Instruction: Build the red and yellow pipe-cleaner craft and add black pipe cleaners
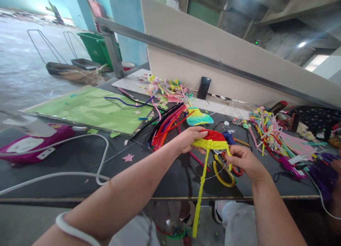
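Note:
My left hand (189, 139) grips a small woven piece of pipe cleaners (213, 139), red on top and yellow below. My right hand (241, 159) pinches the yellow strand at the piece's right edge. A long yellow pipe cleaner (200, 192) hangs from the piece down past the table's front edge. Just under my hands lie scissors with yellow and red handles (223, 171). A finished woven piece in yellow, green and teal (198, 117) lies behind my hands.
A bundle of coloured pipe cleaners (166, 125) lies left of my hands. There is a green sheet (90, 109), a pink device (32, 143) with a white cable (80, 157), a phone (204, 87) leaning on the partition, and a scattered craft pile (266, 130) at right. Another person's hand (336, 167) shows at the far right.

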Demonstrator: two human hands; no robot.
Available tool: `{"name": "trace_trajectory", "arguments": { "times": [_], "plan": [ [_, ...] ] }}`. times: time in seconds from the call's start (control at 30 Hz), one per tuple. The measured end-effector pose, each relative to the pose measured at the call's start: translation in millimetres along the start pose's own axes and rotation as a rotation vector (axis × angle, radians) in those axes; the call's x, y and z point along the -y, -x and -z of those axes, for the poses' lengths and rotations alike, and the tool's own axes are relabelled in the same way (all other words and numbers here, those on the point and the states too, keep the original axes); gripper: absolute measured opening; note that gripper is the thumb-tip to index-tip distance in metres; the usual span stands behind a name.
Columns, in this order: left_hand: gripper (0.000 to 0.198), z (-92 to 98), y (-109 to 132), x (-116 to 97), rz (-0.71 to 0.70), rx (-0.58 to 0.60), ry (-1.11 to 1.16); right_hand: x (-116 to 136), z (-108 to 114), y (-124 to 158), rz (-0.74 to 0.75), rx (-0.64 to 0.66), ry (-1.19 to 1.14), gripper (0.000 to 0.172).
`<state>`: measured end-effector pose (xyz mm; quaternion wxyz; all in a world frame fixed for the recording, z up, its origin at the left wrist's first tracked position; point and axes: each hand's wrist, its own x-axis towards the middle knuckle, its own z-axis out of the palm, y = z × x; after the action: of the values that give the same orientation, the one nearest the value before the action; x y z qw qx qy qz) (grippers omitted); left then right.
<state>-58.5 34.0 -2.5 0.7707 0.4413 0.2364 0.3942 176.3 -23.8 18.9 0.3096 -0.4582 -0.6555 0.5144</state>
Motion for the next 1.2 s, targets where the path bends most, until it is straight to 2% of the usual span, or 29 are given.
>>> {"name": "trace_trajectory", "arguments": {
  "times": [0.07, 0.17, 0.3, 0.53, 0.7, 0.8, 1.0, 1.1, 1.2],
  "plan": [
    [0.023, -1.7, -0.2, 0.9, -0.026, -0.025, -0.007, 0.2, 2.4, 1.7, 0.003, -0.055, 0.047, 0.03],
    [0.023, -2.8, -0.2, 2.0, -0.042, -0.052, -0.003, -2.1, 1.7, 1.6, 0.028, -0.081, -0.01, 0.027],
    [0.025, -1.0, 0.1, 0.7, -0.045, -0.033, -0.005, -2.1, -1.5, -0.4, 0.004, -0.074, -0.123, 0.025],
    [0.023, -1.7, 1.8, -0.4, -0.029, -0.032, -0.017, 2.1, -3.2, 1.0, 0.001, -0.145, -0.145, 0.023],
    [0.025, -2.5, 1.6, 1.2, -0.026, 0.014, -0.051, 4.8, -5.6, 0.7, 0.024, -0.24, -0.044, 0.024],
    [0.028, -1.0, 0.6, 2.2, -0.027, 0.001, -0.062, 8.1, -9.1, -1.0, 0.012, -0.225, -0.016, 0.027],
    [0.03, 1.6, -1.1, 4.6, -0.031, -0.004, -0.091, 2.6, -7.7, -4.8, -0.04, -0.232, 0.193, 0.024],
    [0.029, 1.7, -0.7, 5.0, -0.023, 0.022, -0.093, -2.3, -3.5, -6.0, -0.043, -0.18, 0.163, 0.023],
    [0.035, 4.3, 0.3, -0.1, 0.012, 0.05, -0.121, -7.7, -2.6, -9.7, -0.033, -0.198, 0.051, 0.023]
  ]
}}
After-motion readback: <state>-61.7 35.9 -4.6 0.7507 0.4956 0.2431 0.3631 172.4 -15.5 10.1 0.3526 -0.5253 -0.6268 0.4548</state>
